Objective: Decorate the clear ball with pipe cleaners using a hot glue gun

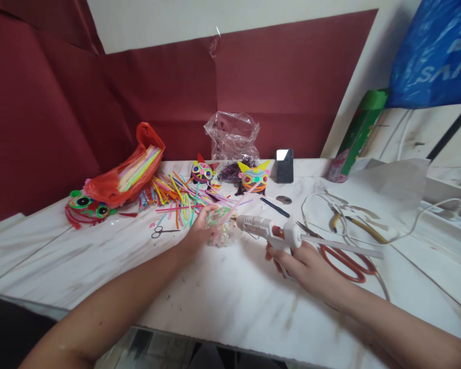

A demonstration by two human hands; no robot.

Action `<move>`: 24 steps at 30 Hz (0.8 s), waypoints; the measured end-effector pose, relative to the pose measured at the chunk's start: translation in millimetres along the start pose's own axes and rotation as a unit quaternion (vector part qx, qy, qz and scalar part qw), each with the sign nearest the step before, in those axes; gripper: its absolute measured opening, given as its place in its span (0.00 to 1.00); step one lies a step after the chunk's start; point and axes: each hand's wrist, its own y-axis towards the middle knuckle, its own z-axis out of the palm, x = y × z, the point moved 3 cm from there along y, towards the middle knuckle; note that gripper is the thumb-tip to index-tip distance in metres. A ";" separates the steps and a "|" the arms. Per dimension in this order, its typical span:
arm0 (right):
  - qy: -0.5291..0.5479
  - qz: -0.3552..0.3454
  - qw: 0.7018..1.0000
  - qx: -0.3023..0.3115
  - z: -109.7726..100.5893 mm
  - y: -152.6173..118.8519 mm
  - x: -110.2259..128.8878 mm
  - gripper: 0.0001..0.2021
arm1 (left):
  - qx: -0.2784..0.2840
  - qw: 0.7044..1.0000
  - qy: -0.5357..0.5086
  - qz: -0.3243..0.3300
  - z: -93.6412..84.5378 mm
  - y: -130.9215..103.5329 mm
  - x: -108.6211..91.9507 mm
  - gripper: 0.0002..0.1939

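My left hand [200, 228] grips a rounded, clear-looking craft piece [219, 237] with green and pink bits on it; its exact kind is blurred. A pale pink pipe cleaner [241, 204] slants up from that piece. In my right hand [301, 264] is a white glue gun [258, 226], with fingers wrapped round its handle and a glue stick [343, 246] poking out behind. The gun's nozzle points left, at the craft piece; whether they touch I cannot tell. Small scissors [163, 232] lie left of my left hand. Large red-handled scissors [348, 264] lie beside my right wrist.
Behind lie loose pipe cleaners [176, 197], a red plastic bag [111, 171], and decorated animal heads, including a yellow-horned one [255, 179]. A phone [285, 166] leans on the back ledge. Yellow-handled pliers [364, 229] and a white cord [403, 237] are at right.
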 end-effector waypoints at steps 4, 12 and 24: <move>-0.005 -0.016 1.000 0.019 2.2 -0.9 0.5 0.20 | 0.003 1.000 0.001 -0.001 0.7 -0.4 -1.5 0.32; 0.011 0.009 1.000 -0.004 1.0 0.6 -1.0 0.20 | -0.003 1.000 0.026 0.006 0.0 -0.8 -2.1 0.31; 0.046 0.035 0.998 -0.033 -1.6 3.2 -2.4 0.20 | 0.007 1.000 0.024 0.004 2.0 -2.6 -4.3 0.31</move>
